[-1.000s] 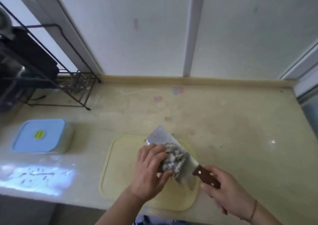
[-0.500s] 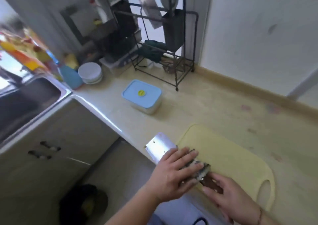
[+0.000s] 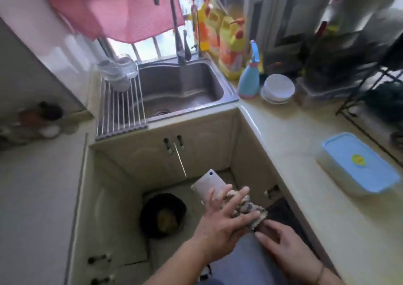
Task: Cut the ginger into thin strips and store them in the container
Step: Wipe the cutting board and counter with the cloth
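Below, lidded container (image 3: 357, 165) on counter (image 3: 305, 154); left fingers (image 3: 237, 199) flat across ginger-laden cleaver (image 3: 208, 185), right fingers (image 3: 270, 232) clenched underneath.

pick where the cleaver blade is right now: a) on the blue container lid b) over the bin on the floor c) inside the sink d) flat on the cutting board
b: the cleaver is held out past the counter edge above the floor, next to the dark bin, with the left hand pressing a cloth against the blade.
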The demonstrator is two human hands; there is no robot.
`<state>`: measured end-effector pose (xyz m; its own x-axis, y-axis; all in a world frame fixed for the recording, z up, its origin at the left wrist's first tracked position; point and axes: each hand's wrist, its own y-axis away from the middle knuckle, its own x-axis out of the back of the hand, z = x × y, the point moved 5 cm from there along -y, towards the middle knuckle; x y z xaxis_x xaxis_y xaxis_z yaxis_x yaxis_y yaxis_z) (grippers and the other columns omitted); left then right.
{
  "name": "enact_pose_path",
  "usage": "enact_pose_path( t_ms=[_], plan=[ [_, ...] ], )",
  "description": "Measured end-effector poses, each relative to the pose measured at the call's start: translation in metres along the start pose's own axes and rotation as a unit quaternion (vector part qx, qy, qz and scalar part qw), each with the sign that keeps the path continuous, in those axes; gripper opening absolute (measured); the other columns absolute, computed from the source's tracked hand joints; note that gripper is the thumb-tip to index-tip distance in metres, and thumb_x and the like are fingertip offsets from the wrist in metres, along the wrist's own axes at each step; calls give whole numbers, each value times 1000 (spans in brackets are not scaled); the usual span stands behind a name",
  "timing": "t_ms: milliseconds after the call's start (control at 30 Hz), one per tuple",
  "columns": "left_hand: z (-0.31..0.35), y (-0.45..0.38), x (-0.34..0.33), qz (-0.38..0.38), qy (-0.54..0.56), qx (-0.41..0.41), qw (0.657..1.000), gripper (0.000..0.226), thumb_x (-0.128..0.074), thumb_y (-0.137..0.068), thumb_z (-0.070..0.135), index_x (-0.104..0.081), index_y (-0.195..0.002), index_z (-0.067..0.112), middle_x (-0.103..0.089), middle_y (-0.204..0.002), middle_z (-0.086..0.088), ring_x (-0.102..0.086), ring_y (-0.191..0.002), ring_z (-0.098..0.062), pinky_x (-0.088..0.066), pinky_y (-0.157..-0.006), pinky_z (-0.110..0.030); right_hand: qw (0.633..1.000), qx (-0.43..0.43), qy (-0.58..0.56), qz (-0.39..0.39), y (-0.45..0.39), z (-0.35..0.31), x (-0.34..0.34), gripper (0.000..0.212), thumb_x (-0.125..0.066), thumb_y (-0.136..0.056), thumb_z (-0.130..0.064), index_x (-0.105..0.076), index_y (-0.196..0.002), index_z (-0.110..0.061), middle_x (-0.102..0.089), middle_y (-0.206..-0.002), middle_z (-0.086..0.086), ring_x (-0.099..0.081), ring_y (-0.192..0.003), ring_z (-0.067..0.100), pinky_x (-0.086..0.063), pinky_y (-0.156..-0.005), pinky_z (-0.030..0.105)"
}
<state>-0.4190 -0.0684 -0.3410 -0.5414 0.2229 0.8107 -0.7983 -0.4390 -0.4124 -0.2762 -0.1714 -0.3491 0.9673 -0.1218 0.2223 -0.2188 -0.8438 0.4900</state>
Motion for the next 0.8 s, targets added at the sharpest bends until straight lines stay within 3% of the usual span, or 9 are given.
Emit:
enact_pose_path(
  t_ms=[67, 167, 233, 267, 367, 533, 700, 767, 800],
  plan=[
    [-41, 19, 5, 15, 13, 87, 996, 32, -43, -105, 47, -64, -128, 41, -46, -154, -2, -45, -131, -29, -30, -110, -42, 998, -16, 51, -36, -40, -6, -30, 10, -70, -91, -14, -73, -101, -16, -78, -94, 9, -66, -81, 10, -53, -76, 35],
    [-102, 57, -4, -9, 70, 219, 973, 33, -49, -102, 45, -62, -131, 38, -55, -147, 1, -57, -125, -29, -45, -106, -47, 991, -54, 91, -87, -96, -14, -77, 3, -68, -93, -16, -71, -93, -17, -77, -92, 17, -71, -74, 16, -56, -72, 39],
    [-134, 86, -12, -24, 124, 312, 942, 41, -50, -96, 45, -64, -132, 34, -53, -148, 3, -54, -131, -28, -41, -112, -48, 980, -96, 107, -140, -125, -15, -112, 7, -62, -98, -18, -68, -93, -17, -70, -67, 10, -58, -48, 21, -47, -47, 34],
    [-148, 100, -14, -22, 150, 349, 925, 45, -48, -94, 46, -64, -133, 31, -49, -149, 7, -49, -136, -25, -35, -118, -40, 974, -110, 120, -160, -137, -14, -128, 9, -60, -99, -19, -66, -94, -16, -61, -58, 6, -49, -40, 20, -40, -40, 29],
    [-189, 138, -22, -3, 212, 419, 883, 48, -48, -92, 43, -61, -135, 26, -42, -149, 13, -37, -143, -14, -17, -119, -14, 962, -106, 166, -189, -168, -16, -169, 10, -58, -100, -18, -65, -93, -16, -52, -54, 1, -47, -45, 23, -37, -43, 30],
    [-253, 186, -33, 53, 243, 485, 838, 48, -67, -90, 7, -56, -133, 24, -42, -142, 24, -38, -141, -11, -21, -117, -10, 951, -116, 202, -205, -193, -25, -196, 14, -56, -101, -21, -62, -114, -24, -52, -62, 7, -46, -38, 17, -37, -36, 25],
    [-314, 211, -45, 96, 210, 543, 808, 45, -64, -91, -6, -58, -132, 14, -49, -140, 1, -45, -135, -18, -25, -109, -3, 949, -134, 202, -203, -211, -36, -193, 12, -56, -101, -23, -63, -111, -22, -53, -63, 9, -45, -34, 17, -35, -35, 24],
    [-334, 222, -48, 122, 201, 608, 759, 37, -61, -96, -4, -63, -131, 7, -56, -135, -5, -51, -128, -16, -33, -101, -3, 951, -143, 198, -189, -215, -36, -187, 8, -58, -100, -26, -65, -105, -25, -53, -61, 5, -46, -39, 17, -36, -38, 25],
    [-342, 230, -50, 145, 207, 654, 713, 33, -59, -98, 0, -63, -131, 3, -60, -132, -9, -54, -124, -18, -36, -97, -8, 952, -146, 197, -181, -217, -36, -184, 7, -58, -100, -27, -65, -103, -25, -53, -60, 4, -46, -42, 17, -37, -38, 25]
  ],
)
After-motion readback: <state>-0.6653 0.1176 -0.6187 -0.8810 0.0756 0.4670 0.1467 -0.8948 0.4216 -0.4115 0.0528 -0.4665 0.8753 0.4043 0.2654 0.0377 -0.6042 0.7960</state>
